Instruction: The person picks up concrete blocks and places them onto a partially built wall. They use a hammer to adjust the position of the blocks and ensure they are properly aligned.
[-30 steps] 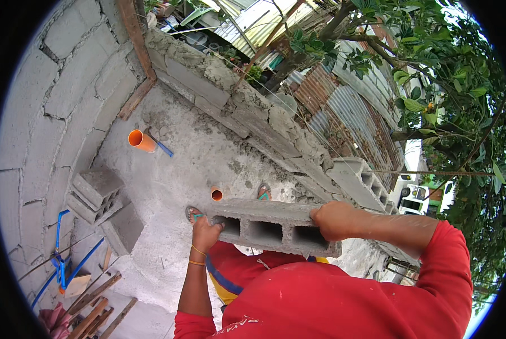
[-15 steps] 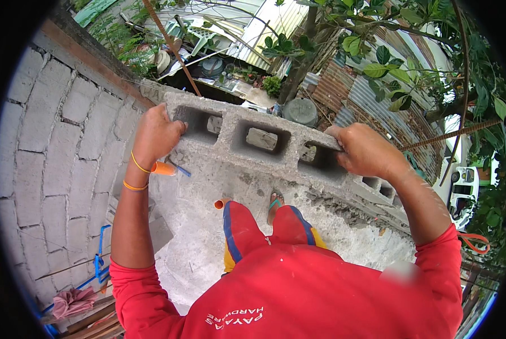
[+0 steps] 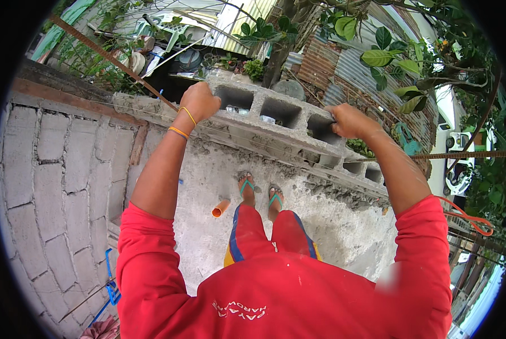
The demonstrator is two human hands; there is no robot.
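A grey hollow concrete block (image 3: 255, 104) spans the gap between my two hands, its three cavities facing me. My left hand (image 3: 200, 101) is closed on its left end, with yellow and orange bands around the wrist. At the other end, my right hand (image 3: 352, 121) grips the block, fingers partly hidden behind its edge. The block is over the low block wall (image 3: 321, 160), near its top course. Whether it touches the wall beneath cannot be made out. A thin string line (image 3: 247, 144) runs along the wall just below the block.
At left rises a grey block wall (image 3: 55, 192). A rusty steel bar (image 3: 111, 59) slants up near my left hand; another bar (image 3: 462, 154) stretches out at right. An orange pipe (image 3: 221, 208) stands up from the concrete floor (image 3: 208, 175). Beyond the wall are corrugated sheets (image 3: 321, 62) and leafy branches.
The block has moved away from me, over the low wall, with both hands still on it. My view has turned and both feet now show.
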